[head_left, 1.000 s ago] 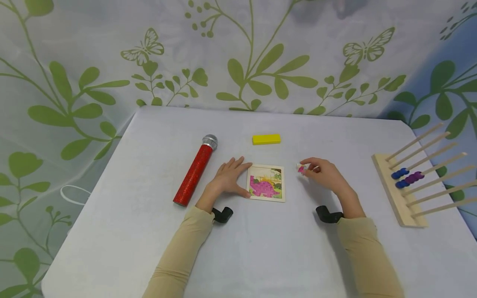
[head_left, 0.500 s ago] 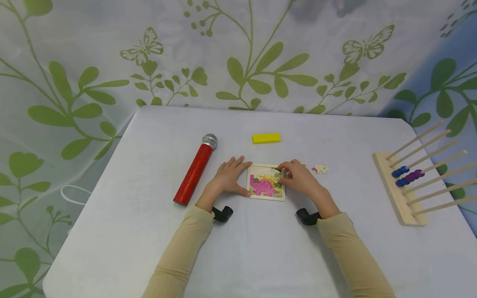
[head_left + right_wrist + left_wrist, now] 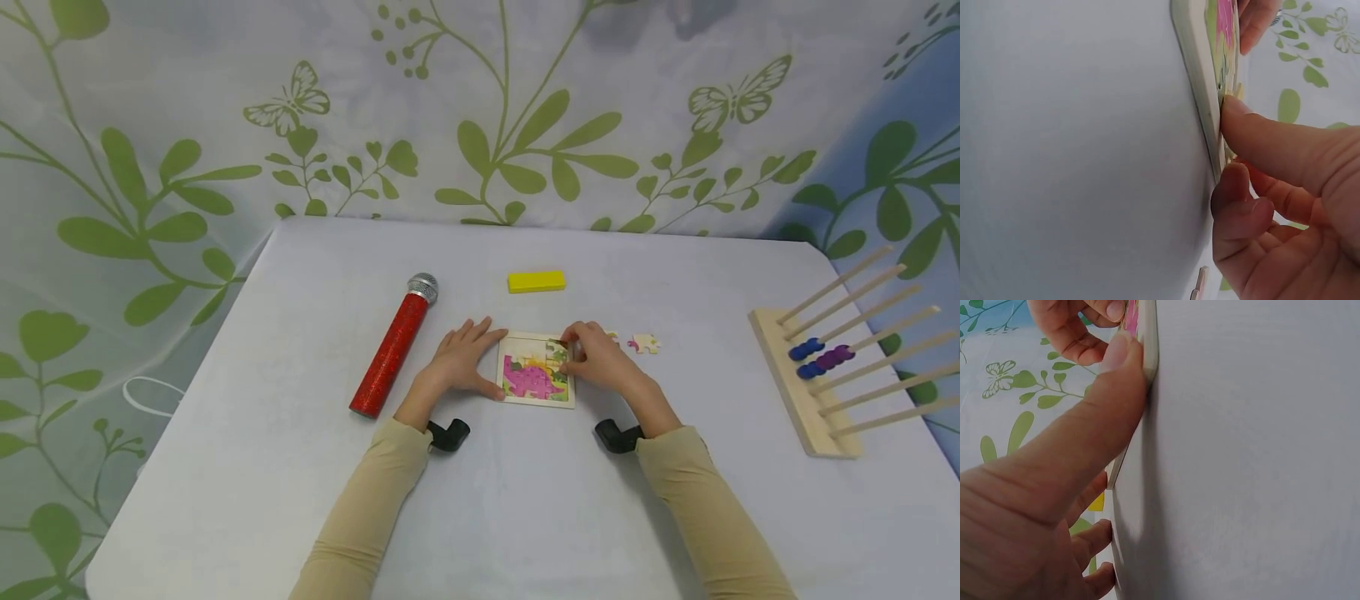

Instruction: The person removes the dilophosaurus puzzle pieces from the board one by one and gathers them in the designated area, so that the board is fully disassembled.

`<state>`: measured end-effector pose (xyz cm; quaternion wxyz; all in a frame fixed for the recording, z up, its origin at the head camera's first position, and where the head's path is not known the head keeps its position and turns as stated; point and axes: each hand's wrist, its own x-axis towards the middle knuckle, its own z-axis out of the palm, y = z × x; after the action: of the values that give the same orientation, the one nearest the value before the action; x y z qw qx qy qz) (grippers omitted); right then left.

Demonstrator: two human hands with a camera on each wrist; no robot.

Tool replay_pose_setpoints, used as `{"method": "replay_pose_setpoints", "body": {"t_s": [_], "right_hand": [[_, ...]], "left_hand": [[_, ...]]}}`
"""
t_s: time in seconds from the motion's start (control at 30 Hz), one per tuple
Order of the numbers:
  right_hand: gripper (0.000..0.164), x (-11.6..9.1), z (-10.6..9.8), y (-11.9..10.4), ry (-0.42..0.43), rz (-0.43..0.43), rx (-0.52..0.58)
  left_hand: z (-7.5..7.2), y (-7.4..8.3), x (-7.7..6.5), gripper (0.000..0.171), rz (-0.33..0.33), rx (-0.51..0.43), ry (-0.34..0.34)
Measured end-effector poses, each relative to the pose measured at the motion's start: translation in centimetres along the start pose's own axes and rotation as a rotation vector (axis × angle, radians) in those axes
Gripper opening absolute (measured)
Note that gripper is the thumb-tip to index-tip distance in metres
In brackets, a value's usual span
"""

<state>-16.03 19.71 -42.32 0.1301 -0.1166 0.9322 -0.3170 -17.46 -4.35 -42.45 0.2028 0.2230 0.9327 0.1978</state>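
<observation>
A square jigsaw puzzle point(image 3: 534, 402) of a pink dinosaur in a pale wooden frame lies mid-table, bare backing showing at its upper left. My left hand point(image 3: 459, 360) spreads along its left side, fingers straight. In the left wrist view, the thumb point(image 3: 1124, 369) rests on the frame's corner. At the frame's right side, my right hand point(image 3: 600, 357) has bent fingers and pinches a puzzle piece, mostly hidden by the fingers. From the right wrist, the thumb point(image 3: 1250, 122) presses at the puzzle's edge. Beyond this hand lies a loose puzzle piece point(image 3: 645, 342), with another partly covered beside it.
A red microphone point(image 3: 393, 350) with a silver head lies left of the left hand. Behind the puzzle is a yellow block point(image 3: 536, 282). On the right stands a wooden peg rack point(image 3: 798, 375) with upright rods and a few blue and purple beads.
My right hand has carried a puzzle piece leftward to the frame's right side, uncovering loose pieces on the table. Over the last half second it stays there. The left hand keeps its place.
</observation>
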Motion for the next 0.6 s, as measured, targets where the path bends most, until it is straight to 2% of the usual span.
{"method": "replay_pose_setpoints", "body": {"t_s": [0.37,0.47,0.6], "right_hand": [[0.032,-0.26,-0.33,-0.04,0.033,-0.005,0.137],[0.031,-0.26,-0.41,0.22,0.041,0.001,0.145],[0.037,-0.11,-0.39,0.61,0.009,-0.028,0.125]], "left_hand": [[0.07,0.11,0.22,0.096,-0.007,0.027,-0.004],[0.05,0.13,0.25,0.096,-0.007,0.025,-0.005],[0.01,0.13,0.17,0.095,-0.009,0.024,-0.005]]}}
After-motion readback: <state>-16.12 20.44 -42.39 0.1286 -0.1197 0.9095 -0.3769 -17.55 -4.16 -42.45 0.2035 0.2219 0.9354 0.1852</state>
